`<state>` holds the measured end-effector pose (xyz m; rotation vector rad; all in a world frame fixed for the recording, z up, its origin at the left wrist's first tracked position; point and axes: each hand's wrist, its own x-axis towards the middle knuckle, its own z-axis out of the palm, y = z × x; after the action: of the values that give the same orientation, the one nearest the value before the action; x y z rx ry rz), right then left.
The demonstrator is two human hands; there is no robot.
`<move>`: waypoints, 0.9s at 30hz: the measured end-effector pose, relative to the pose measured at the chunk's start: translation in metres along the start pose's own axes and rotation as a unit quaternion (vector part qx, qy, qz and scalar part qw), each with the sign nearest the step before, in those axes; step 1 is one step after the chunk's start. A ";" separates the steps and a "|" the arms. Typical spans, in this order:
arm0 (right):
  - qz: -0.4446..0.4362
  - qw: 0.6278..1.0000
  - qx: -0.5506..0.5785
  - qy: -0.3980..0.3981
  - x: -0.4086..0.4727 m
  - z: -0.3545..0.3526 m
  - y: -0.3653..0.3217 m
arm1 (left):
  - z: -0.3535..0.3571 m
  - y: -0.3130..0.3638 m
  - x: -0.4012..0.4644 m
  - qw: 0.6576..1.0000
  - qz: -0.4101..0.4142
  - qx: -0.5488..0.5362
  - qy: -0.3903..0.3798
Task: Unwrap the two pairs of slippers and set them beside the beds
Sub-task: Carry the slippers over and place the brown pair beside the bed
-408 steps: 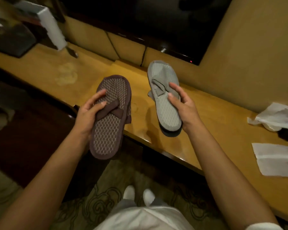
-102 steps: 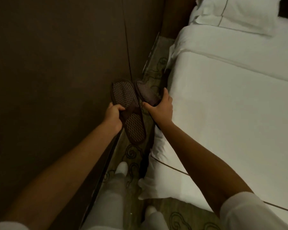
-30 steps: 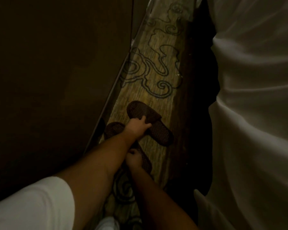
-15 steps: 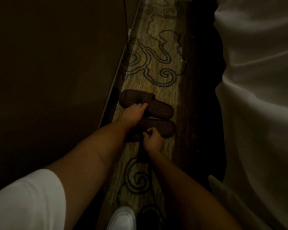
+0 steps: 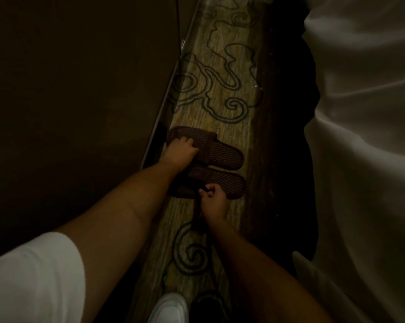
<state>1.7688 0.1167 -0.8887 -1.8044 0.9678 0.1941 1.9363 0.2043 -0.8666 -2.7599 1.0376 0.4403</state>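
Observation:
Two brown mesh slippers lie side by side on the patterned carpet between the dark wall and the bed. The far slipper (image 5: 222, 153) has my left hand (image 5: 180, 150) on its toe end, fingers curled over the strap edge. The near slipper (image 5: 222, 183) lies just below it, and my right hand (image 5: 212, 201) pinches its near edge with curled fingers. Both slippers point their heels toward the bed. The grey pair is not in view.
A white bed sheet (image 5: 364, 136) hangs down the right side, with a dark gap beneath the bed. A dark wall panel (image 5: 80, 89) with a metal skirting strip bounds the left. My white shoe (image 5: 169, 308) stands on the carpet strip (image 5: 220, 89) at the bottom.
Over the last second the two slippers were turned and brought down flat, side by side across the carpet. Both hands stayed on them.

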 end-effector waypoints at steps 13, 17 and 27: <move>-0.006 1.000 0.022 0.005 0.000 -0.003 0.003 | 0.000 0.019 -0.003 0.998 0.032 -0.039 0.045; -0.015 0.999 0.034 0.001 0.002 -0.003 0.003 | 0.010 0.025 -0.015 0.996 0.033 -0.062 0.053; -0.017 1.000 -0.009 -0.006 0.009 -0.012 0.008 | 0.011 0.024 -0.014 0.995 0.029 -0.073 0.060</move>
<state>1.7655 0.1009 -0.8941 -1.8324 0.9299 0.1924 1.9079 0.1974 -0.8736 -2.9231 1.1603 0.3766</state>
